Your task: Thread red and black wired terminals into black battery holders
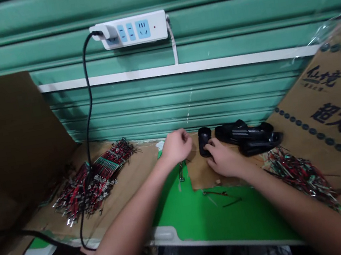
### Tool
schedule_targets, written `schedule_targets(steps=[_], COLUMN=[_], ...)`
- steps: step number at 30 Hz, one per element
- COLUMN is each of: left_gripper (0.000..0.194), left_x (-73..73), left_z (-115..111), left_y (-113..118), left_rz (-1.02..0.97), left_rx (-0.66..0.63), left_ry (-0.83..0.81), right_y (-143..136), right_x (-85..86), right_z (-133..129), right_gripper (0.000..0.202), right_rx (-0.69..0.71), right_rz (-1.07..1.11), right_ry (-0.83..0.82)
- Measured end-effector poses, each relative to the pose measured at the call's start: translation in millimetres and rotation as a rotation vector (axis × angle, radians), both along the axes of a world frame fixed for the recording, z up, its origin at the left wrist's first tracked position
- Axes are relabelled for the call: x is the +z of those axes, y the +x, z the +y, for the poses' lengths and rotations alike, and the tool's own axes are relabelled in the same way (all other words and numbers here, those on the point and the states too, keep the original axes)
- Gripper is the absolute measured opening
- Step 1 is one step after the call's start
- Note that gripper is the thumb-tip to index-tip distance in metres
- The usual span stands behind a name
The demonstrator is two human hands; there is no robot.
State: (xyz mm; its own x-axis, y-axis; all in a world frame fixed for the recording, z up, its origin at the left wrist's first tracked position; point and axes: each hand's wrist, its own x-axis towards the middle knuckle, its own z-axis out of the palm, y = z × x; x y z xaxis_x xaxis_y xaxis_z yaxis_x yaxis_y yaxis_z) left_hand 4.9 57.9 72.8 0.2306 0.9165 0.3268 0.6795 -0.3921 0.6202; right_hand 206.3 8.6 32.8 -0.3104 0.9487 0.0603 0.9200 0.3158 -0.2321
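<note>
The front of the green table (204, 225) is bounded by a white edge (243, 241), and its back is closed off by the green shutter (153, 104). Sideways room is limited by the left wire pile (84, 189) and the right wire pile (300, 170). Between the forearms, a bare green stretch is left near the front, crossed only by a few loose wires (225, 194).

The left hand (177, 146) is held near the back of the table, its forearm slanted in from the lower left and its fingers curled inward; whether anything is gripped cannot be told. The right hand (224, 159) is reached in from the lower right, fingers half bent, with its fingertips laid against 1 black case (204, 137); a firm grip cannot be made out. The case is set on a cardboard sheet (204, 176) near the shutter, between the left hand and a heap of black parts (235, 132).
</note>
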Motion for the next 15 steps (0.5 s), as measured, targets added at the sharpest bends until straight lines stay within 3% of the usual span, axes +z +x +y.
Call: schedule_targets(steps=[3, 6, 9, 15], left_gripper=[0.008, 0.008, 0.008, 0.021], left_x=[-34.5, -57.3, -65.8, -68.1], left_z=[6.6, 4.3, 0.1, -7.6], left_y=[-9.9, -14.6, -16.0, -15.4], left_rz=[-0.117, -0.107, -0.101, -0.043], left_rx=[-0.024, -0.101, -0.115, -0.189], left_ry=[0.075, 0.147, 0.162, 0.18], right_y=[-0.5, 3.7, 6.5, 0.3], right_x=[-12.8, -25.1, -31.2, -38.1], right_z=[0.7, -0.2, -4.0, -12.0], right_gripper=[0.033, 0.037, 0.041, 0.053], right_rx=[-0.019, 0.063, 0.119, 0.296], right_rz=[0.087, 0.178, 0.292, 0.462], right_ry=[0.022, 0.074, 0.095, 0.137])
